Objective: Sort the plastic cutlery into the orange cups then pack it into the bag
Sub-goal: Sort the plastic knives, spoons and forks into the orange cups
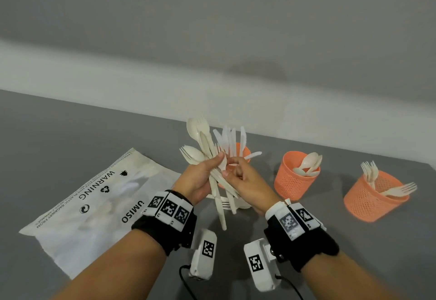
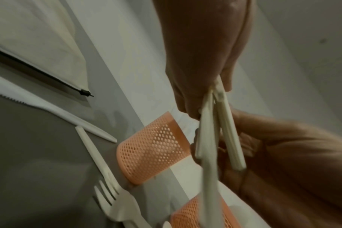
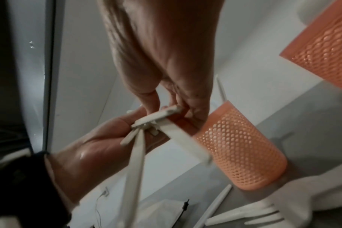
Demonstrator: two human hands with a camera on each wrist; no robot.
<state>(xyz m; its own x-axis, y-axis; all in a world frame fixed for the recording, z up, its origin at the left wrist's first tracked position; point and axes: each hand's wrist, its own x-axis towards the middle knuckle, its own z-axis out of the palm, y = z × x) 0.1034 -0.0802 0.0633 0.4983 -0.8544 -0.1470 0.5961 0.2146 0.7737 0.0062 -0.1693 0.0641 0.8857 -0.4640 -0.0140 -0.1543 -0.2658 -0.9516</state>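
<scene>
Head view: grey table (image 1: 70, 129) set against a pale wall. White bag (image 1: 94, 207) lies flat at left, printed side up. Left hand (image 1: 200, 177) grips a mixed bundle of cutlery (image 1: 207, 148), a fan of spoons, forks and knives, heads up. Right hand (image 1: 245, 179) has curled fingers pinching one piece in the bundle, just over the knife cup (image 1: 243, 151). Spoon cup (image 1: 295, 177) sits to the right, fork cup (image 1: 372, 195) further right, both partly filled. A loose fork (image 1: 225, 204) lies under the hands.

Left wrist view: handles (image 2: 221, 135) splay out below the fist, blurred. A knife (image 2: 49, 108) and fork lie on the table beside an orange cup.

Right wrist view: fingertips (image 3: 152, 98) close on handle ends (image 3: 158, 117); which piece is being drawn, cannot tell.

Risk, as judged: the bundle is loose and crossed, so pulling one piece may drag neighbours out and scatter them. The mesh cups look light, and a long handle could tip one.
</scene>
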